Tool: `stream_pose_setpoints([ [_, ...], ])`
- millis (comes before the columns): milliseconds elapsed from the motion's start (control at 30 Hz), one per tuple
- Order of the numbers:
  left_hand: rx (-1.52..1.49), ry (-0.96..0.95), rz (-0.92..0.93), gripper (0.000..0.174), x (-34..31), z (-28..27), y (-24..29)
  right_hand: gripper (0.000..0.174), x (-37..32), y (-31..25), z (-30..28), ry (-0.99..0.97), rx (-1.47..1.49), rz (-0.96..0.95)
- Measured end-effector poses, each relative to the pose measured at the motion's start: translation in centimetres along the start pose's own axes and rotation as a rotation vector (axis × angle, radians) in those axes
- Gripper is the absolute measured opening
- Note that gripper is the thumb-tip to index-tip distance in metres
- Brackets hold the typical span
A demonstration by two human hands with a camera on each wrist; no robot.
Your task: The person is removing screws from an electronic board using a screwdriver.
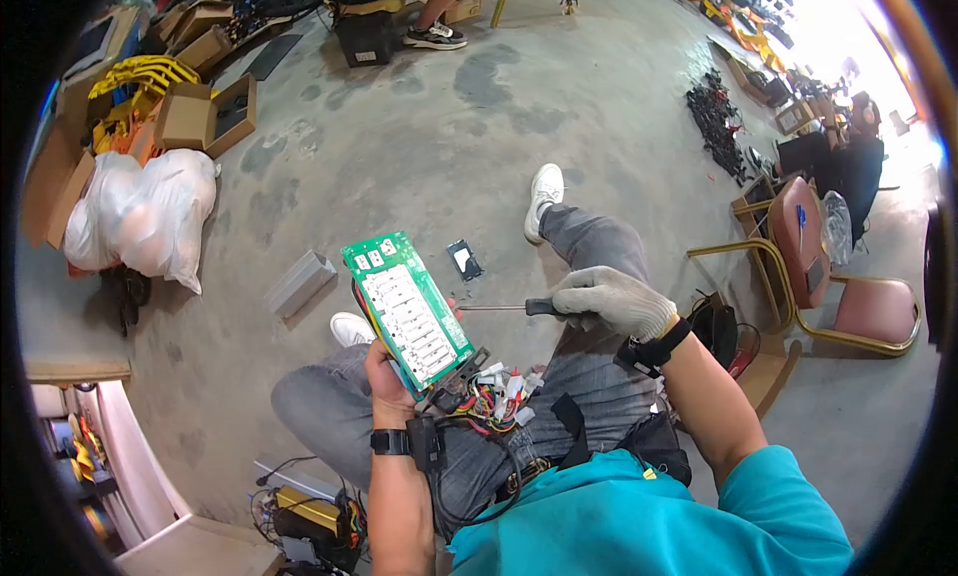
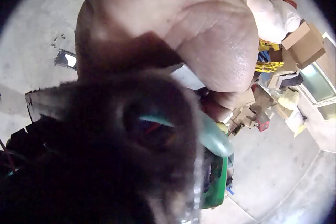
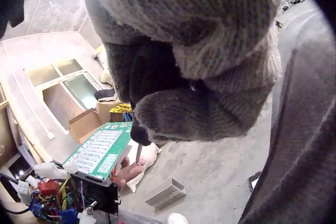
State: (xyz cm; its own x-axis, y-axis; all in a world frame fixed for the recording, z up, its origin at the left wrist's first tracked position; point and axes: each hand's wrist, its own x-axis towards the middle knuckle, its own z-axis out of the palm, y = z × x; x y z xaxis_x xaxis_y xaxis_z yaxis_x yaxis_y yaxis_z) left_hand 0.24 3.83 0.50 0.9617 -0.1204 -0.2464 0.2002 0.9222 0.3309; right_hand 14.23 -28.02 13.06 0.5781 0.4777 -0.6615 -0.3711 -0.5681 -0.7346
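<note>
A green circuit board (image 1: 409, 321) with rows of white blocks is tilted over the lap, gripped along its side by my bare left hand (image 1: 386, 378). Coloured wires with white plugs (image 1: 496, 394) spill from its lower end, beside a black bracket (image 3: 100, 192). My right hand (image 1: 614, 304), in a grey knit glove, grips the dark handle of a screwdriver (image 1: 542, 306). Its thin metal shaft points at the board's right edge, close to the left fingertips (image 3: 130, 171). In the left wrist view the palm (image 2: 220, 35) and a dark blurred shape hide most of the board.
On the floor ahead lie a small black part (image 1: 464, 260) and a grey metal channel (image 1: 301, 285). White bags (image 1: 150, 217) and open cartons (image 1: 210, 117) stand at left. Chairs (image 1: 798, 237) are on the right; another person's shoe (image 1: 435, 37) shows at the back.
</note>
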Motion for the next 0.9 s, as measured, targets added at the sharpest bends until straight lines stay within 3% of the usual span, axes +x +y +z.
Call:
stream_pose_setpoints([
  [433, -0.002, 0.021, -0.021, 0.084, 0.1, 1.0, 0.2, 0.038, 0.6, 1.0, -0.1, 0.004, 0.049, -0.014],
  [900, 0.009, 0.02, 0.004, 0.082, 0.0, 1.3, 0.2, 0.043, 0.0, 0.1, 0.9, 0.102, -0.153, -0.117],
])
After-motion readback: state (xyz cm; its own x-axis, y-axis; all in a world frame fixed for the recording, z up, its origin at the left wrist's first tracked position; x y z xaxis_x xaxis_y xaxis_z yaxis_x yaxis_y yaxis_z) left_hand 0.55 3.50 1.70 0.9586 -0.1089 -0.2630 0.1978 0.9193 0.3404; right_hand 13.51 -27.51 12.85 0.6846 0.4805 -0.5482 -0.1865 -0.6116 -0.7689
